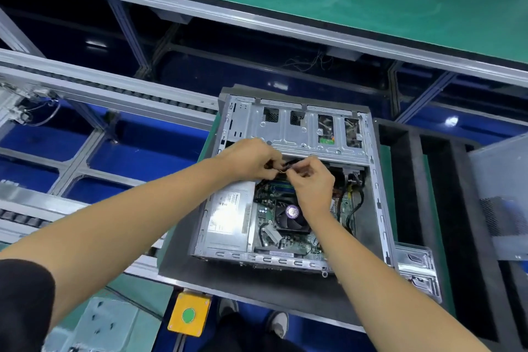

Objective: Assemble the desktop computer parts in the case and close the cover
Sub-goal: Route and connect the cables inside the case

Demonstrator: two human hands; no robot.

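Both hands meet above the fan (292,212) in the case (381,208) — left hand (248,158) and right hand (313,183) pinch a cable (290,163), probably to seat it.

The left hand (251,158) and the right hand (310,180) met over the open case (285,186), fingers curled round something small and dark; what it was I could not make out. The right hand and forearm covered part of the motherboard (268,208). The label on the power supply (225,214) was washed out by glare. The perforated panel (500,194) ran off the right edge.
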